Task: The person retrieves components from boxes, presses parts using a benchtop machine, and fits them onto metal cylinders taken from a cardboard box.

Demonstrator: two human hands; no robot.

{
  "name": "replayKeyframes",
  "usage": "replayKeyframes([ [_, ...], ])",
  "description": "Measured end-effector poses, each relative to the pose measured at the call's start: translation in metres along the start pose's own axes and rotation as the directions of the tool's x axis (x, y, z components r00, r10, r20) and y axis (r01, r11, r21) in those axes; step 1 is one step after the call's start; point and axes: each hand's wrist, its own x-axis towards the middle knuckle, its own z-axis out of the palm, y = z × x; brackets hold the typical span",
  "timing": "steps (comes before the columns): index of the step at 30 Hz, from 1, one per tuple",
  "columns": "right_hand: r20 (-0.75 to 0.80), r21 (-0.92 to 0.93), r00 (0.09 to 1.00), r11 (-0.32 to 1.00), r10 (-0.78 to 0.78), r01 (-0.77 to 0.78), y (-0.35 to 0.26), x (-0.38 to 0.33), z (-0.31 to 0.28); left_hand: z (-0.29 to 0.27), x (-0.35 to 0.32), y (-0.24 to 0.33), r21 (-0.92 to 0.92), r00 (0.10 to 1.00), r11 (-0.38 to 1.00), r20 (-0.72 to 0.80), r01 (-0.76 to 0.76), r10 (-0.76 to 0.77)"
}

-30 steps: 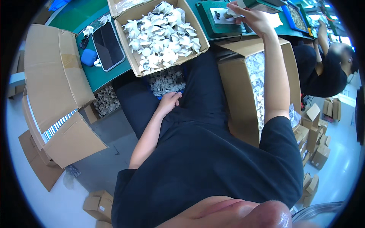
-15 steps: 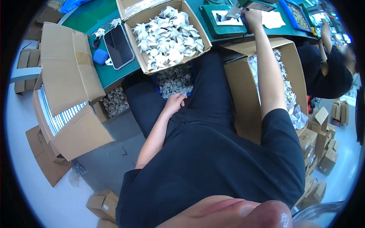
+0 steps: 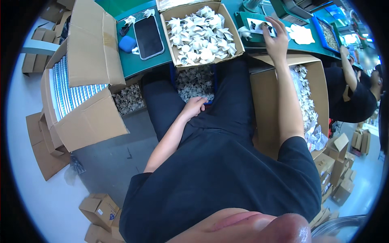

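My right hand reaches over a green press base, thumb and fingers apart. Its fingertips are around a small dark part on the white plate; I see no firm grip. A white finned impeller is at the base's left front edge. My left hand rests in my lap at the near edge of a blue bin, fingers curled; anything inside them is hidden. The bin holds many small grey-white parts. Above it, an open carton is heaped with white impellers.
Left on the green bench lie a phone and a blue case. A carton of striped strips stands at left. At my right is a carton of white parts. A blue tray and another person are further right.
My right hand has let go of the upper press part and come down to the plate, fingers spreading. A white impeller now shows beside the base. The view has shifted; my left hand stays put.
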Motion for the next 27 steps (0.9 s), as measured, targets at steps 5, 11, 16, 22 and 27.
replayKeyframes([
  [5,-0.057,0.010,0.998,0.999,0.038,-0.037,-0.046,-0.060,0.000,-0.005,0.016,0.010,-0.454,0.990,0.887,0.142,0.086,-0.023],
  [11,0.596,0.789,0.278,-0.484,0.753,-0.379,-0.034,-0.137,0.086,0.010,0.091,0.047,-0.731,0.994,0.682,0.066,-0.010,0.084],
  [16,0.462,0.874,0.544,-0.254,0.701,-0.414,-0.042,-0.113,0.067,-0.014,0.076,0.022,-0.569,0.995,0.820,0.101,0.065,-0.008],
  [22,0.540,0.627,0.321,-0.118,0.778,-0.770,-0.060,-0.069,0.052,-0.010,0.063,0.018,-0.497,0.999,0.867,0.002,0.041,-0.045],
  [27,0.509,0.672,0.349,-0.109,0.787,-0.732,-0.050,-0.065,0.082,-0.015,0.072,-0.003,-0.452,0.993,0.887,-0.020,0.097,-0.119],
])
